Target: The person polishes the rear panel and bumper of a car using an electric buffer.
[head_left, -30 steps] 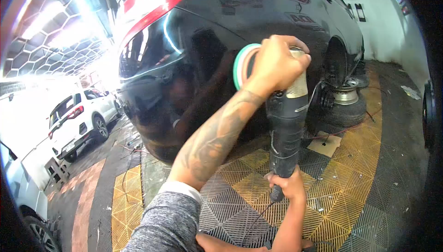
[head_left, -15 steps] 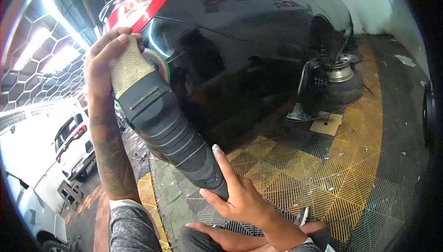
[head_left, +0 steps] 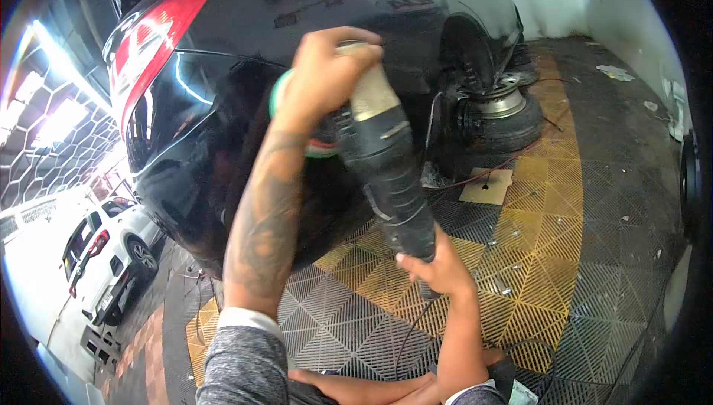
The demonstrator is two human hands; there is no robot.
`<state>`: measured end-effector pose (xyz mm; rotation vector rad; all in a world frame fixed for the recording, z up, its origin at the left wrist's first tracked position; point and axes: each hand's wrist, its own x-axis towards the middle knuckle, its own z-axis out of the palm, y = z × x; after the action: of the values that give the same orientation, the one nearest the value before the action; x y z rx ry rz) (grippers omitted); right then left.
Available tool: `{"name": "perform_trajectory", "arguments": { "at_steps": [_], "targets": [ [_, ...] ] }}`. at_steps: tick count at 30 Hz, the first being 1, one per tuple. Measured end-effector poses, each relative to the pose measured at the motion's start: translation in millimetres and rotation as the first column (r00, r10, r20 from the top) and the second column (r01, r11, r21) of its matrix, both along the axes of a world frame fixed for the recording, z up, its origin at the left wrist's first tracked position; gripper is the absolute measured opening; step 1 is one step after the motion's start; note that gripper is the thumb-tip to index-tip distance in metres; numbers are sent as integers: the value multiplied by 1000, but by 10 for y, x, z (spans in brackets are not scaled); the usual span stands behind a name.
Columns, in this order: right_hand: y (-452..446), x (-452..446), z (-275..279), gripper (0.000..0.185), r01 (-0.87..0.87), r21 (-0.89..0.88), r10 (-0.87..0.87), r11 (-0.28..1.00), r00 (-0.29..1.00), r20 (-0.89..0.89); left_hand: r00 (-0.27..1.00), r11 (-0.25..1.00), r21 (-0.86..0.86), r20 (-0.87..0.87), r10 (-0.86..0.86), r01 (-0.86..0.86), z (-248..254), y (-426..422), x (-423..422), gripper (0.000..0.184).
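My left hand (head_left: 333,71) is closed over the tan-covered head of a black car polisher (head_left: 380,156). Around the rear of the polisher's body, my right hand (head_left: 448,265) is wrapped, with a cord hanging below it. A green-edged polishing pad (head_left: 322,147) shows partly behind my left wrist and faces the dark bumper (head_left: 186,190) of a black car. Whether the pad touches the paint is hidden by my hand and the tool. The car's red and clear tail light (head_left: 165,30) is up and to the left.
A wheel rim on a tyre (head_left: 505,119) lies on the floor by the car's wheel arch. Near it is a square cardboard piece (head_left: 486,185). A white car (head_left: 111,256) stands at the left. Grey and yellow grid tiles (head_left: 342,316) cover the floor under my legs.
Both hands have carried the polisher to the right across the car's rear, and it is now more upright. My view has turned too, showing more of the tail light and white car.
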<state>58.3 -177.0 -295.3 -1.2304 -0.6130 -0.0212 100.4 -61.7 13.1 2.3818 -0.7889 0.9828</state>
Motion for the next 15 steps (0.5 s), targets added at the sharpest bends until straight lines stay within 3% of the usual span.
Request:
{"name": "perform_trajectory", "arguments": {
  "at_steps": [1,4,8,11,13,15],
  "targets": [
    [-31,90,-62,67,-11,-6,11,1000,1000,6,999,1000,29,-37,-9,10,-40,-106,152,32],
    [16,286,-209,38,40,148,-26,988,995,-92,1000,995,101,2,-23,23,-165,-320,618,32],
    [125,344,-229,39,15,171,0,985,996,-90,996,996,73,69,49,-54,-218,-419,634,29],
    [285,274,-199,42,-30,188,37,982,999,-32,990,992,70,98,98,-106,-87,-294,303,29],
    [357,122,-102,44,-58,164,63,985,998,-27,984,991,118,174,45,-66,22,-115,109,30],
    [480,-47,-20,46,-82,140,86,987,996,-24,985,989,92,141,100,-113,119,40,-189,30]
  ]
}}
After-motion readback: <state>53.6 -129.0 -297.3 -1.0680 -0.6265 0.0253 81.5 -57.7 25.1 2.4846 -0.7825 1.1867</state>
